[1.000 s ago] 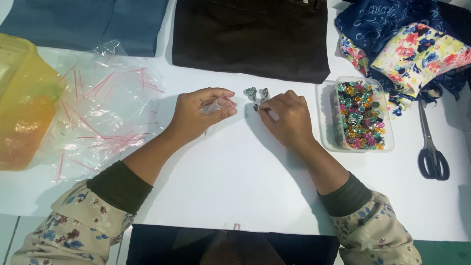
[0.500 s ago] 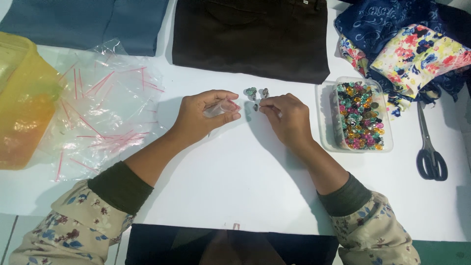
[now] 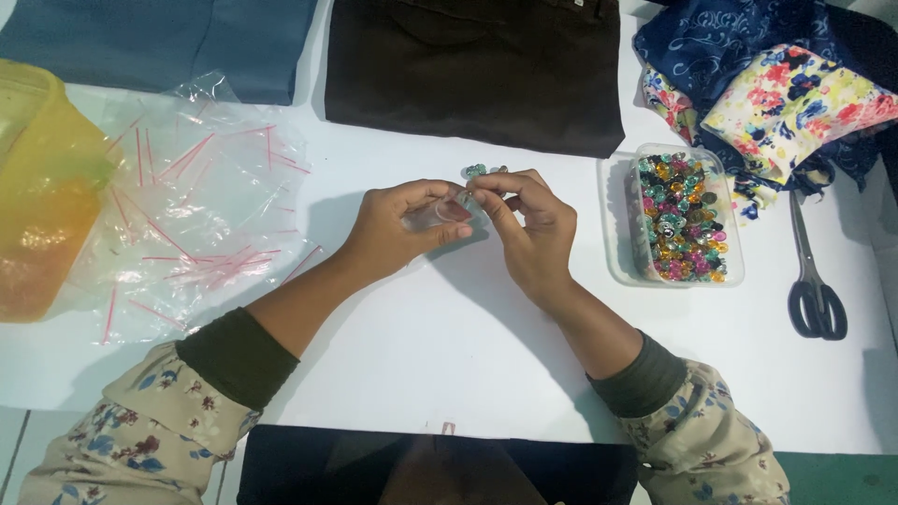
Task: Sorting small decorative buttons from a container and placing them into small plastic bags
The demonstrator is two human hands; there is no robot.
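Here my left hand (image 3: 407,224) pinches a small clear bag (image 3: 440,213); my right hand (image 3: 528,229) pinches its mouth, small beads (image 3: 482,172) just beyond on the tabletop (image 3: 449,355).

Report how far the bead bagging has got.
Done: no filled bags show; a few beads lie loose by the fingertips. In hand: the left hand holds a small clear bag while the right hand pinches at its mouth. Left: the tub looks full, and a pile of empty bags waits.
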